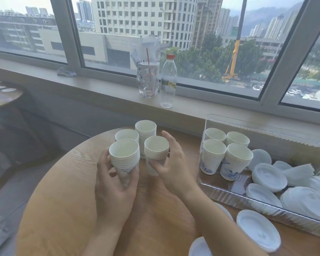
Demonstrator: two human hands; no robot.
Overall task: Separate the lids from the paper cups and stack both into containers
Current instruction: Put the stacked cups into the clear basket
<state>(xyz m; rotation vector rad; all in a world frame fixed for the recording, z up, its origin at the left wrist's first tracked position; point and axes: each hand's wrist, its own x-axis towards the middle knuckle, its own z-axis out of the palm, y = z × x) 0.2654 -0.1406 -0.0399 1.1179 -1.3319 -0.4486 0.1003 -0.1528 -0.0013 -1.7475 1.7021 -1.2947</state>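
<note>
**Both hands on cup stacks at the round counter**

Head view: Four stacks of paper cups stand grouped on the round wooden counter (63, 191), just above the middle of the frame. The left hand (115, 183) grips the nearest stack of cups (124, 157), thumb on its right side and fingers curled round its left, at about 9 o'clock from the other hand. The right hand (171, 167) holds the neighbouring stack (156, 154), thumb pressed low on its front and fingers wrapped round its far right side. Behind them, at 12 o'clock, stand a taller stack (146, 133) and a shorter one (127, 135), both untouched.

At 3 o'clock from the hands lies a clear plastic tray (229, 193) on the counter. Its left end holds four more upright cup stacks (227, 154), set two by two and touching. Its right end is filled with loose white lids (270, 174) piled on each other. More lids (258, 230) lie on the counter just outside the tray's near wall, at 5 o'clock.

On the windowsill (100, 89) at 12 o'clock stand a clear water bottle (168, 80) with a red cap and, just to its left, a plastic drink cup (149, 78) in a clear bag.
</note>
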